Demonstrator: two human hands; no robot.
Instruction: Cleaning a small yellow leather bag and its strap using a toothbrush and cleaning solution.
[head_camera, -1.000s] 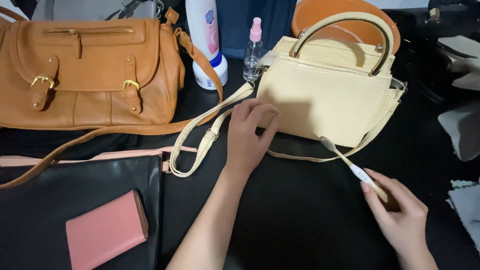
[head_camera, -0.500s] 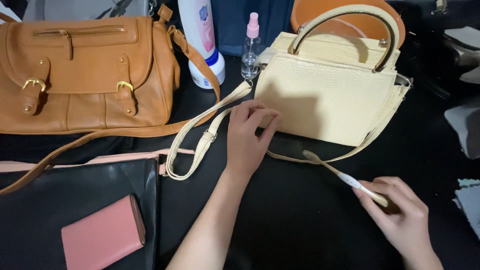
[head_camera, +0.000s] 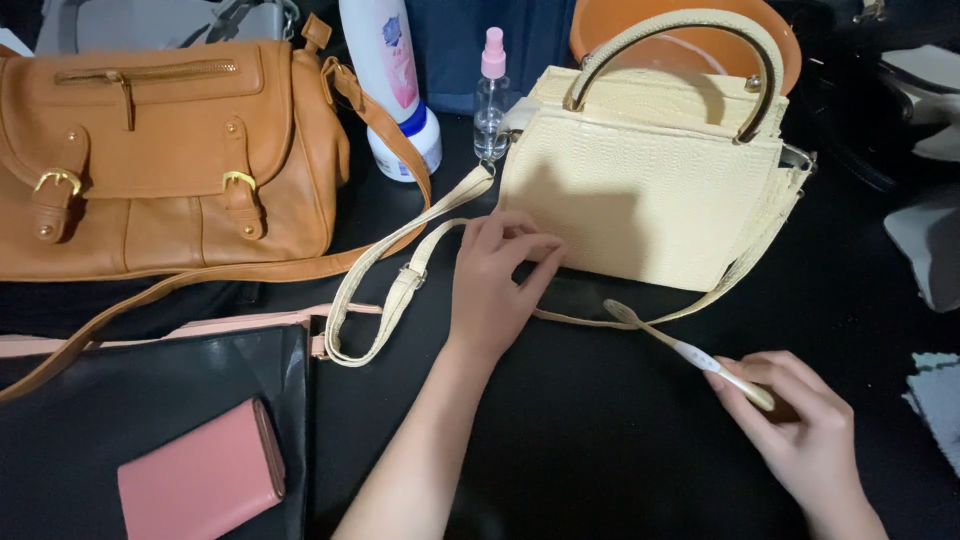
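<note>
Item: cream bag (head_camera: 650, 200), far centre. My left hand (head_camera: 495, 285) lay unclenched, fingertips touching its near-left corner. My right hand (head_camera: 800, 430), near right, gripped a toothbrush (head_camera: 685, 350) pointing toward the bag. Tan bag (head_camera: 160, 160) far left.

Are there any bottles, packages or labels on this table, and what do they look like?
Lotion bottle: back centre, between the two bags; tall, white, pink label, blue band near its base.
Spray bottle: just right of it, beside the cream handbag; small, clear, pink cap.
No signs or screens.
</note>
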